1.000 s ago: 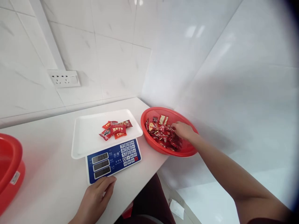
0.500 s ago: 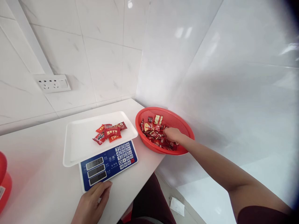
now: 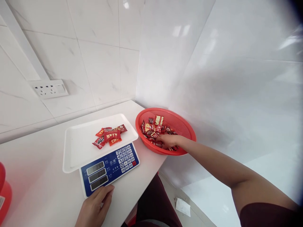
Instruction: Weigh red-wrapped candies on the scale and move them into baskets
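Right of centre in the frame, the right hand (image 3: pixel 168 141) reaches into a red basket (image 3: pixel 189 127) of small wrapped packets (image 3: pixel 149 127). Its fingers (image 3: pixel 161 138) point toward the left of the frame and dip among the packets, which lie under them, around them and just beyond their tips. They are bent and partly spread, touching the heap; with the tips partly hidden among the wrappers, I can't fairly tell whether they have closed on a packet. Most of the packets are red, and a cream-and-red one lies against the far side of the basket, apart from the hand.

At the lower left of centre, the left hand (image 3: pixel 96 206) is loosely curled, thumb tip drawn in close to the index finger, by the near edge of a blue-faced scale (image 3: pixel 113 164). Above the keypad, the scale's white tray (image 3: pixel 79 142) bears a small pile of red and orange packets (image 3: pixel 112 135), well apart from both hands. Scale and basket stand side by side on a white worktop (image 3: pixel 35 160). Another red container (image 3: pixel 4 197) is cut off at the left edge of the frame.
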`<action>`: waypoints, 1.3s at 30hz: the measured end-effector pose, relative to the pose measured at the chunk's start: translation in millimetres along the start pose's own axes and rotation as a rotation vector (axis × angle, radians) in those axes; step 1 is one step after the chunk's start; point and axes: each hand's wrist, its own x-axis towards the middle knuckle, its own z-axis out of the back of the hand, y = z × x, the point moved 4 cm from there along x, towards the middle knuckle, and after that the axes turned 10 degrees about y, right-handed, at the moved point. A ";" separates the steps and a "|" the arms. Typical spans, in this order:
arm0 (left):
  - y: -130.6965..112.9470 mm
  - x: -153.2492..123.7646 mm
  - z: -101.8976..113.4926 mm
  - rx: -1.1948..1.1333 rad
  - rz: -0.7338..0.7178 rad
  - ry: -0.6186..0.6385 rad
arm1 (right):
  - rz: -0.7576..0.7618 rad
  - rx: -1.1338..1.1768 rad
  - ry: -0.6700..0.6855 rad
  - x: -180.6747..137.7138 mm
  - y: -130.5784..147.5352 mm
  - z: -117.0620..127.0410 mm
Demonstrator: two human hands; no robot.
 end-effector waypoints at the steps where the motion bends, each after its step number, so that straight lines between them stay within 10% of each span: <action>1: -1.1 0.4 0.5 -0.001 -0.003 -0.002 | -0.018 -0.002 -0.004 0.1 -1.6 0.0; 23: -9.0 3.0 2.2 -0.018 0.004 0.026 | -0.340 0.049 -0.493 -28.7 -39.5 42.2; 34: -12.0 -0.6 -0.6 0.004 0.070 0.116 | 0.403 0.437 -0.691 -39.7 111.2 57.7; 39: -12.9 -2.5 0.0 -0.026 0.073 0.123 | 0.455 0.270 -0.755 -15.3 172.7 55.9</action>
